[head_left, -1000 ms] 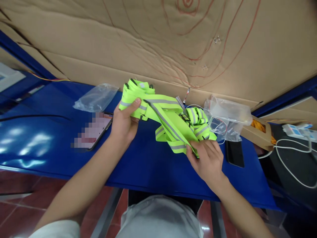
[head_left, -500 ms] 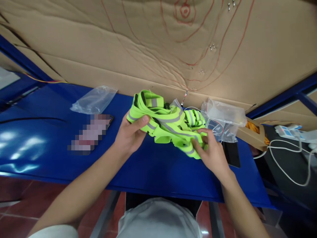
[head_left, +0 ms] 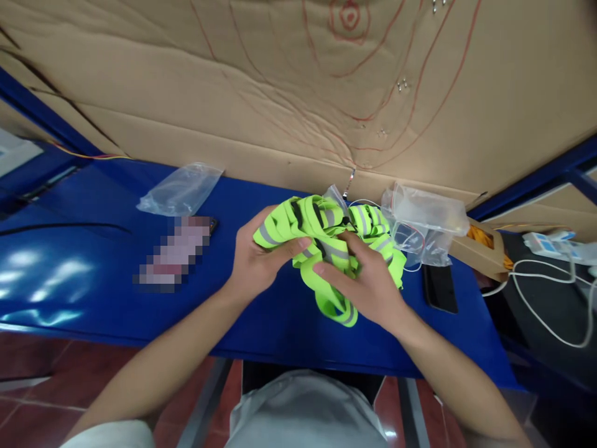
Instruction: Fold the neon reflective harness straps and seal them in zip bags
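Your left hand (head_left: 254, 264) and right hand (head_left: 364, 286) are close together, both clamped on a neon-yellow reflective strap bundle (head_left: 308, 221) held just above the middle of the blue counter (head_left: 93, 249). A second ago the straps stretched wide between your hands. Now they are drawn into a tight wad with one loop hanging below your right hand, so the gathering looks well along.

The bundle's far side sits near a clear bag of wires (head_left: 424, 218) on the right and the cardboard wall (head_left: 280, 81) behind. A black phone (head_left: 439, 287) lies just right of your right hand. A blurred flat device (head_left: 172, 255) lies to your left, with a second clear bag (head_left: 180, 190) beyond it. Bare counter shows in front of your hands up to the near edge, and more widely at far left.
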Demonstrator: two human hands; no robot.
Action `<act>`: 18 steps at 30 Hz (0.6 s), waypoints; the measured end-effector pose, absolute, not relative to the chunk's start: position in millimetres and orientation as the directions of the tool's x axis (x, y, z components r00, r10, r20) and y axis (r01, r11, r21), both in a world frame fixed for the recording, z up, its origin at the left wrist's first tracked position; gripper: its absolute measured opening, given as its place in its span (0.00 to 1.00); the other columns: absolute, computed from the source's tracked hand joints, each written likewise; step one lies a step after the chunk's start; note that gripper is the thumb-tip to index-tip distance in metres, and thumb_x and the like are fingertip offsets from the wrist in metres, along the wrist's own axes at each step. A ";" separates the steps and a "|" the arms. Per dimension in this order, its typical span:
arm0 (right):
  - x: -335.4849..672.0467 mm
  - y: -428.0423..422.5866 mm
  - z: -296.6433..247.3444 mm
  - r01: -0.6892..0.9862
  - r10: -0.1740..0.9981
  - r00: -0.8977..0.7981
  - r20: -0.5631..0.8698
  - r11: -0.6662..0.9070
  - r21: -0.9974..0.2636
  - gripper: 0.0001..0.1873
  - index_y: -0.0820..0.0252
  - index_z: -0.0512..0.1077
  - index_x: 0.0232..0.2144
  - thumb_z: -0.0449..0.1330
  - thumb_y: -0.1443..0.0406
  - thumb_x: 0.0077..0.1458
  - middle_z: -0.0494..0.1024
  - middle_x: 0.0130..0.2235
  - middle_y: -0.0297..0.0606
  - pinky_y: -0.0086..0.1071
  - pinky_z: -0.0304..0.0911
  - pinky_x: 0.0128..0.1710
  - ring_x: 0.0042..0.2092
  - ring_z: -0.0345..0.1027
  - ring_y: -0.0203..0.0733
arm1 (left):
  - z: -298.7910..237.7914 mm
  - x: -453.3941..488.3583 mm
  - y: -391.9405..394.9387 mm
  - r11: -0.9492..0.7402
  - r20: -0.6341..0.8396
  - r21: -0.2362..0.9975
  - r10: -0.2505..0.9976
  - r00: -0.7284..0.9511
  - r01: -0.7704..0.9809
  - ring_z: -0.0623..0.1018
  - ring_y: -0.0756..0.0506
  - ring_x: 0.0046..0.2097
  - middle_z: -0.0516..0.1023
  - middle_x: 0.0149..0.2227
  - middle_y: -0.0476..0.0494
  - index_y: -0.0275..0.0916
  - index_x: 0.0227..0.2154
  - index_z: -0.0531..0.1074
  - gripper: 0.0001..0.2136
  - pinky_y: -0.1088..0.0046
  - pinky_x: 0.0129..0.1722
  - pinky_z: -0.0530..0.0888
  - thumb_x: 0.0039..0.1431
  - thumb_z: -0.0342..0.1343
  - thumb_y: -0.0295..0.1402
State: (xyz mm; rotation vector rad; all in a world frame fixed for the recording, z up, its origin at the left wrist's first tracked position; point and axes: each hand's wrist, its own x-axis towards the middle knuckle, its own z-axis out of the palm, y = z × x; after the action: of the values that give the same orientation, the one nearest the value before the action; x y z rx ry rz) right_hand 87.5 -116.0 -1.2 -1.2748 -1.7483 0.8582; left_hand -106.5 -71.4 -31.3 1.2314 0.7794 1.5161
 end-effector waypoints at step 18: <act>122.3 -123.1 -19.3 0.488 0.782 -0.619 0.072 0.455 -0.745 0.09 0.59 0.76 0.39 0.56 0.64 0.70 0.83 0.37 0.39 0.35 0.70 0.40 0.39 0.78 0.43 | -44.7 -93.9 -63.7 0.418 -0.141 0.834 0.793 0.593 -0.360 0.85 0.38 0.43 0.84 0.46 0.41 0.43 0.49 0.76 0.24 0.67 0.37 0.81 0.50 0.75 0.40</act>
State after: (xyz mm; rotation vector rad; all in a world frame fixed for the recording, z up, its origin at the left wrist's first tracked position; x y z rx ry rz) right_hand 122.3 -123.1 -19.3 -1.0683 -2.3021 0.9858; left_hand -93.9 -63.7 -44.7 0.8601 0.5801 0.7762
